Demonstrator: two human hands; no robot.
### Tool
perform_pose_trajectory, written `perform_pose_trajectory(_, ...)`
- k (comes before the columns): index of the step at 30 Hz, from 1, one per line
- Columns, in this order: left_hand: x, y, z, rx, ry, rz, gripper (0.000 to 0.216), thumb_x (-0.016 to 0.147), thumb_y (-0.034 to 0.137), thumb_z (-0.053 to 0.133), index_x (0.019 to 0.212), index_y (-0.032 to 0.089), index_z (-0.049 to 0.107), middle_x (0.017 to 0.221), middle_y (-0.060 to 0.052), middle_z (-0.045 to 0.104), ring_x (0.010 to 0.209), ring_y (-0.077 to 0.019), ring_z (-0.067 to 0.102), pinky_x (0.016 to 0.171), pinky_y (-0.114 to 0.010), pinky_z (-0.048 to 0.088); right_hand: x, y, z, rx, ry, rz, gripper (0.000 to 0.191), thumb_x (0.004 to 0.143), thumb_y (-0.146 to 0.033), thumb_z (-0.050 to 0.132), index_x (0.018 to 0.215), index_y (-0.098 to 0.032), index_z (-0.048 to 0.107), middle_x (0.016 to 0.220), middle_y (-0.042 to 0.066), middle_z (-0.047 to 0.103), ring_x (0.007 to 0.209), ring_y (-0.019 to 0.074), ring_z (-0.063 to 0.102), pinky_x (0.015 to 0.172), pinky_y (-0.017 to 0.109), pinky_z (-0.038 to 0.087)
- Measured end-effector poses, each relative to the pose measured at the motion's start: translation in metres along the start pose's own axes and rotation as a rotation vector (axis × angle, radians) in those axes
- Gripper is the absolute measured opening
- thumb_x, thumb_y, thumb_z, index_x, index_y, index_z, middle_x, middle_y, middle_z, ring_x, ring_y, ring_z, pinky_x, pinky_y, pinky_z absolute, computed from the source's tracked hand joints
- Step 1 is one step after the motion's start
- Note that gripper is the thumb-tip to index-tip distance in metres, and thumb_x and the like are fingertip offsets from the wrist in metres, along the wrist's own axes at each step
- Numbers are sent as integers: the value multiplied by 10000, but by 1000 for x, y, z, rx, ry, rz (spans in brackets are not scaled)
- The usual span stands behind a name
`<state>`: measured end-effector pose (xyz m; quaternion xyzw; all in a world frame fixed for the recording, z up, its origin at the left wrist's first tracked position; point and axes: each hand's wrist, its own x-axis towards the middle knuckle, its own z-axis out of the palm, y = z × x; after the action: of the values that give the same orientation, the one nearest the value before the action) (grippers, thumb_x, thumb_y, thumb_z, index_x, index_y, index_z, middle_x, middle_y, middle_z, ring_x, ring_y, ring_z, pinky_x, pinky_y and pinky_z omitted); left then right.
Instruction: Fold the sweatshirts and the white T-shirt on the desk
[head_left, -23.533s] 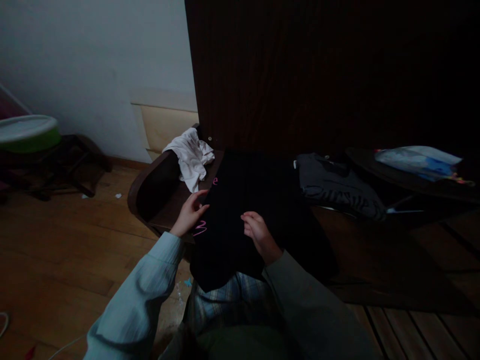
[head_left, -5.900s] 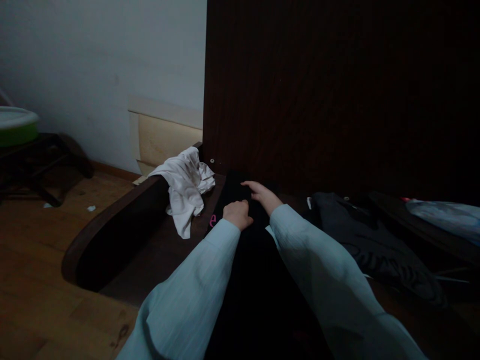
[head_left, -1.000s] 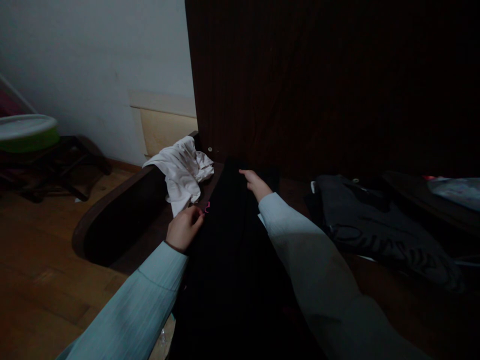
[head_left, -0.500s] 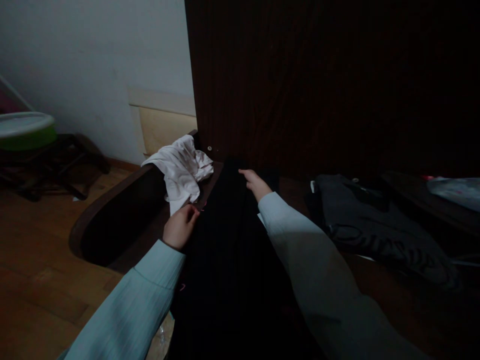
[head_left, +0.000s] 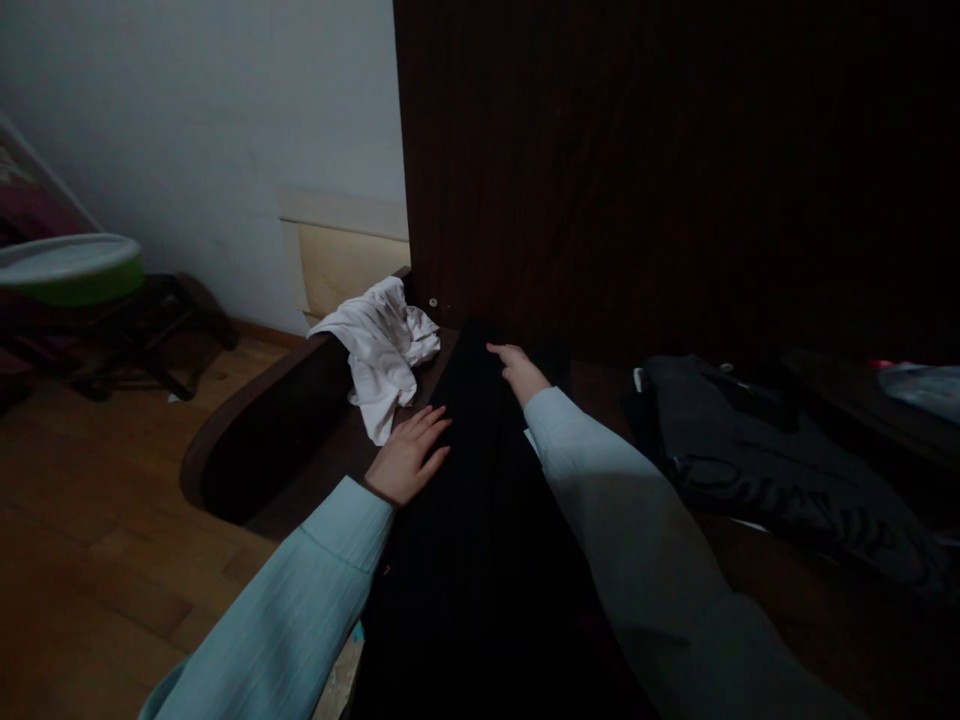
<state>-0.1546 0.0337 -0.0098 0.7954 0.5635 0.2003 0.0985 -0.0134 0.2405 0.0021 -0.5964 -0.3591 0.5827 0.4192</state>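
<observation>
A long piece of black clothing [head_left: 465,520] stretches away from me over a dark wooden seat; its exact kind is lost in the dim light. My left hand [head_left: 411,455] lies on its left edge, fingers spread and flat. Farther up, my right hand [head_left: 521,372] is closed at the black cloth, with one finger pointing left and the others curled or hidden. Just beyond my left hand, a crumpled white cloth [head_left: 382,350] drapes over the wooden armrest [head_left: 247,420] and onto the seat.
A dark wooden backrest [head_left: 637,180] rises behind the clothing. Folded grey clothing [head_left: 757,460] lies to the right, with a clear plastic bag [head_left: 922,388] beyond it. On the far left, a green tub with a pale lid [head_left: 90,275] rests on a dark stool [head_left: 157,330].
My left hand has gone from a pinch at the black clothing's edge to lying flat with spread fingers. My right hand keeps nearly the same pose. The view has shifted slightly left.
</observation>
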Motion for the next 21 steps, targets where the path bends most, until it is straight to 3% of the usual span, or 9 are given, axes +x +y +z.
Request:
perform_pose_trajectory(7,-1,1,1,28,17,1,389,846,276,377,1192,127,475,1334,-117,419,1274,-225,297,1024,-418,293,-1,2,3,-156,137,-114,173,672,-116,589,841,-150,572,726,33,618,697,160,583,641,280,484)
perform_pose_trajectory(12,0,-1,5,42,45,15,376,836,281,399,1171,141,494,1316,-111,442,1254,-243,327,1003,-437,323,-9,9,14,-282,281,-289,373,675,-104,555,1044,-131,503,1014,123,586,963,219,545,831,317,416)
perform_pose_trajectory(18,-1,-2,6,31,64,20,369,838,285,404,1168,150,497,1309,-111,450,1252,-247,332,995,-444,334,-29,18,16,-608,573,-696,450,694,-90,487,1140,-91,428,1186,177,459,1100,260,420,910,355,323)
perform_pose_trajectory(19,-1,-1,6,33,62,19,370,838,284,403,1167,145,498,1309,-113,450,1252,-248,331,996,-443,333,-32,18,15,-699,591,-781,412,705,-85,464,1116,-104,454,1176,163,469,1091,259,419,901,358,324)
perform_pose_trajectory(21,-1,-1,6,40,59,16,370,838,279,404,1165,137,501,1310,-115,449,1252,-250,332,997,-440,331,-37,18,16,-882,503,-924,327,730,-64,413,1028,-144,520,1128,123,510,1052,235,436,879,344,332)
